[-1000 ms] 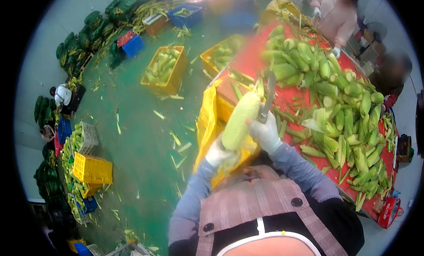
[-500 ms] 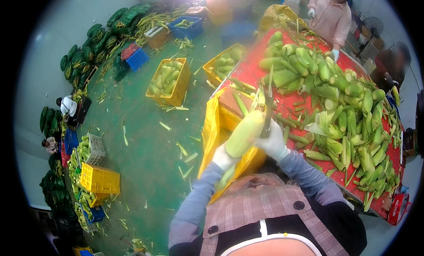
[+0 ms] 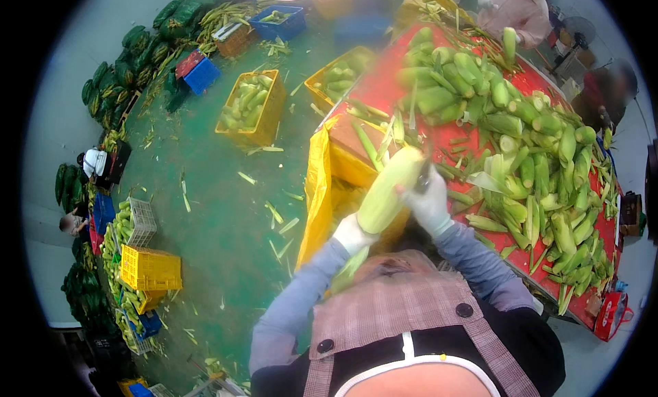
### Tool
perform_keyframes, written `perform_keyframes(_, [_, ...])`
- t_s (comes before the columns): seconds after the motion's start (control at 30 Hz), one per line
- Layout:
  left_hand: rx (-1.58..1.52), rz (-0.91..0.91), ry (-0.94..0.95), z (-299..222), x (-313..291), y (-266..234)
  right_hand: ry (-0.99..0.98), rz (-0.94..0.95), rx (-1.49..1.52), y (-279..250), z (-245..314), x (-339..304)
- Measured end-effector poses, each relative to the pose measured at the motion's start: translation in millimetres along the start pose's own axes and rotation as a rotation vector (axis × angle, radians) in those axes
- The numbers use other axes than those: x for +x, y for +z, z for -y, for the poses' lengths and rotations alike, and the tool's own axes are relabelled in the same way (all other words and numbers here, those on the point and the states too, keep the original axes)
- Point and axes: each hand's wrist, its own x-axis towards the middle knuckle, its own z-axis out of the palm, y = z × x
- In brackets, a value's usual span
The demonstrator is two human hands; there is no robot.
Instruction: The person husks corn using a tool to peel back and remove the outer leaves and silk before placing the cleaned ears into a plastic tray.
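A large pale green ear of corn [image 3: 388, 191] in its husk slants up in front of my chest. Its lower end is gripped by my gloved left hand [image 3: 354, 234], and a strip of husk hangs below that hand. Close against the ear's upper right side is my gloved right hand [image 3: 428, 204], closed around a dark knife [image 3: 424, 176], with a thumb against the husk. Much of the knife is hidden by the fingers. Under the ear gapes a yellow bag [image 3: 317, 184] with a brown board [image 3: 356, 142] and loose husk leaves at its top.
At my right, a red table [image 3: 384, 89] bears a big heap of corn ears [image 3: 507, 126]. Yellow crates of corn [image 3: 264, 126] stand on the green floor [image 3: 212, 205], which has scattered husk strips. A co-worker [image 3: 514, 13] stands across the table; another person [image 3: 606, 95] is farther right.
The ear now shows a paler, barer top, and the right hand has moved up slightly beside it. Across the table, the co-worker now holds up a corn ear. The whole view has shifted a little.
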Motion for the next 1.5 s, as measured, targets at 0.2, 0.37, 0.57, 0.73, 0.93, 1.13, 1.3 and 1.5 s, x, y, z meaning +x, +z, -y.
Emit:
perform_keyframes(0.2, [-0.077, -0.032, 0.128, 83.0, 49.4, 8.6, -0.446, 0.207, -0.481, 19.5, 7.1, -13.0])
perform_keyframes(0.37, [-0.246, 0.065, 0.222, 43.4, -5.5, 18.0, 0.008, 0.13, -0.179, -0.4, -12.7, 14.3])
perform_keyframes(0.57, [0.185, 0.013, 0.187, -6.6, -11.4, 4.2, 0.581, -0.131, 0.898, -59.5, -62.0, 57.3])
perform_keyframes(0.73, [0.613, -0.37, 0.416, 7.5, 27.1, -4.7, 0.67, -0.144, 0.929, -23.2, -77.4, 25.3])
perform_keyframes(0.93, [-0.457, -0.48, 0.639, 6.9, 30.1, 7.2, 0.89, 0.047, 0.429, 0.2, -63.5, -15.9])
perform_keyframes(1.13, [-0.617, -0.308, 0.285, 21.7, -14.1, -36.4, -0.052, 0.468, -0.57, -17.6, -53.2, -27.8])
perform_keyframes(1.3, [-0.49, -0.076, 0.086, 39.3, -46.7, -30.5, -0.229, 0.774, -0.797, 3.1, -35.4, -25.3])
perform_keyframes(1.5, [-0.407, -0.055, 0.094, 43.0, -61.6, -16.8, -0.146, 0.958, -0.857, 12.2, -39.9, -29.5])
